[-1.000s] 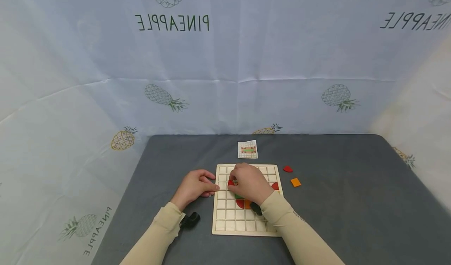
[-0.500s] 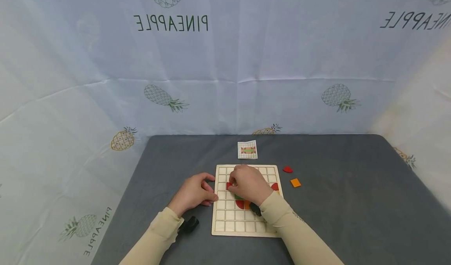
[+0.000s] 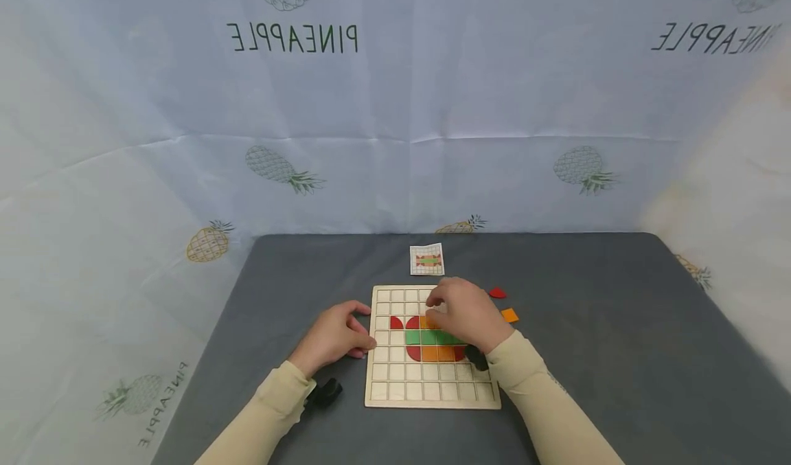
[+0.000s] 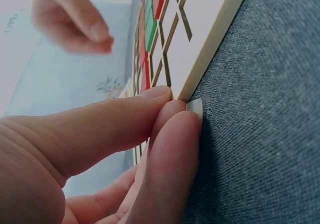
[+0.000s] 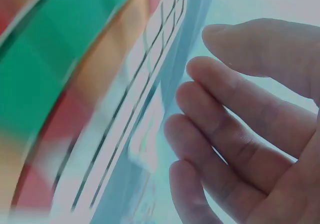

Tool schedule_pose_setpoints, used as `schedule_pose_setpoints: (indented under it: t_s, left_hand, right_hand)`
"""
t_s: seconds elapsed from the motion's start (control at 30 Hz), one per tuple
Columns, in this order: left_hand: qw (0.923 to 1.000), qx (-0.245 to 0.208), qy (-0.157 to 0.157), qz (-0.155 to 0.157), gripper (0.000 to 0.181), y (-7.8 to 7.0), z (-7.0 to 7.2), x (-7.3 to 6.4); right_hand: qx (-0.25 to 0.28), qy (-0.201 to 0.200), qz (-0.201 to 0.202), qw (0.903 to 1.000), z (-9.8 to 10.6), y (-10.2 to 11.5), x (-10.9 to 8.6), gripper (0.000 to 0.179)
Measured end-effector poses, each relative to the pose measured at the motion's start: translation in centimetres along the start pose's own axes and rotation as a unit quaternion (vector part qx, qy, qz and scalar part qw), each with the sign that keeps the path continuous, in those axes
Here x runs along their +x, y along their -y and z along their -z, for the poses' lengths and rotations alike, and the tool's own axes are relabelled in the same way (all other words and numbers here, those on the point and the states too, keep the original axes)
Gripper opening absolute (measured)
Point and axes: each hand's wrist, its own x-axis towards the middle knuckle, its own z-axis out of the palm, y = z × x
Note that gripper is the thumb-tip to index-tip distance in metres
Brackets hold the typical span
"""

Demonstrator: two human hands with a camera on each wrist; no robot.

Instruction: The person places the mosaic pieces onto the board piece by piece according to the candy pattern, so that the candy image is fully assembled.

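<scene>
In the head view a pale wooden grid board [image 3: 402, 391] lies on the table. My left hand [image 3: 332, 334] is at its left edge; in the left wrist view the thumb and a finger pinch the board's rim [image 4: 200, 67]. A red quarter-round tile [image 3: 396, 323] sits in a cell left of the main pattern, which has a row of green tiles [image 3: 426, 338] between rows of orange tiles [image 3: 437, 353] with red rounded ends. My right hand [image 3: 466, 315] hovers over the board's upper right, covering part of it. Its fingers are loosely bent with nothing between them.
A pattern card [image 3: 427, 259] lies beyond the board. To the board's right are a loose red tile [image 3: 497, 292] and an orange square tile [image 3: 509, 315]. White pineapple-print cloth [image 3: 395, 108] hangs behind the grey table [image 3: 587, 355].
My right hand has left the red tile at the pattern's left and moved rightward, uncovering the tiles. The red tile stays in its cell. My left hand slid slightly down the board's edge.
</scene>
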Motion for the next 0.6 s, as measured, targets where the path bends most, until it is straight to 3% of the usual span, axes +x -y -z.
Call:
schedule_pose_setpoints:
  t_s: [0.33, 0.6]
  left_hand:
    - [0.9997, 0.014, -0.016, 0.01, 0.06, 0.0, -0.2, -0.2]
    - [0.9997, 0.014, -0.016, 0.009, 0.06, 0.2, -0.7, -0.1]
  right_hand:
    - [0.022, -0.009, -0.051, 0.9984, 2.7, -8.8, -4.8, 0.02]
    - [0.027, 0.0, -0.099, 0.9947, 3.5, -12.5, -6.4, 0.024]
